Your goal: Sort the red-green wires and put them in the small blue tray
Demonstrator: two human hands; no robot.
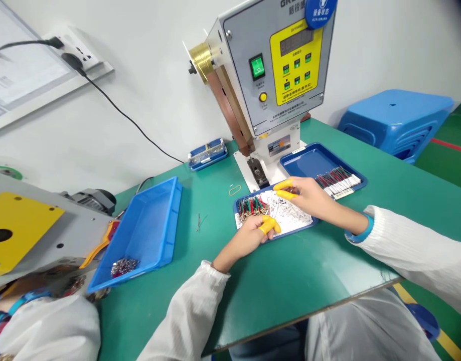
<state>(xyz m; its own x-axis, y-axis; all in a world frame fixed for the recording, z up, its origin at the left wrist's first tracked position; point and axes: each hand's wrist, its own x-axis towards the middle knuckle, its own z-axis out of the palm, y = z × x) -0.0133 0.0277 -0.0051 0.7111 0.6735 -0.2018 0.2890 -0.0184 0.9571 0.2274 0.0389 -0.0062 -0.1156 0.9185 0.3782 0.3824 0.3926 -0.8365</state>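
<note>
My left hand (255,231), with yellow finger covers, rests over the near edge of a blue tray (286,233). Its thumb and finger are pinched together; what they hold is too small to make out. Above the same tray hangs my right hand (309,196), also with yellow finger covers. Its thumb and forefinger curl toward each other around something small and dark that I cannot identify. In the tray's left part lie red, green and black wires with brass-coloured terminals (253,206). Small whitish pieces (296,214) are scattered over white paper on the right.
Behind the tray stands a grey crimping machine (241,75) with a lit green switch. A second blue tray (301,161) holds wires with white ends (341,183). To the left are a blue bin (151,220), loose wire bits (199,223) and a co-worker's sleeve (53,328).
</note>
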